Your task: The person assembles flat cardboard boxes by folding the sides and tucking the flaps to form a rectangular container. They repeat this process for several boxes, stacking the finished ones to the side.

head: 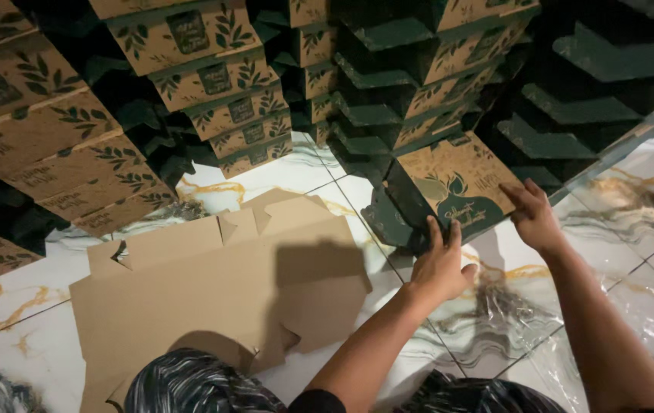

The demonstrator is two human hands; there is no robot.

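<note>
My left hand (pixel 439 264) presses flat on the near left edge of a folded cardboard box (pixel 449 191), brown with green leaf print and dark green sides, lying tilted on the marble floor. The right corner of that same box is touched by my right hand (pixel 532 214), fingers spread. In front of my knees lies a flat unfolded brown cardboard blank (pixel 212 294), untouched by either hand.
Tall leaning stacks of the same printed boxes (pixel 223 92) fill the back and left (pixel 44 145). More stacks with dark green sides (pixel 418 84) stand behind the held box. White marble floor tiles (pixel 632 229) with gold veins show at right. My patterned trouser knees (pixel 197 382) are at the bottom.
</note>
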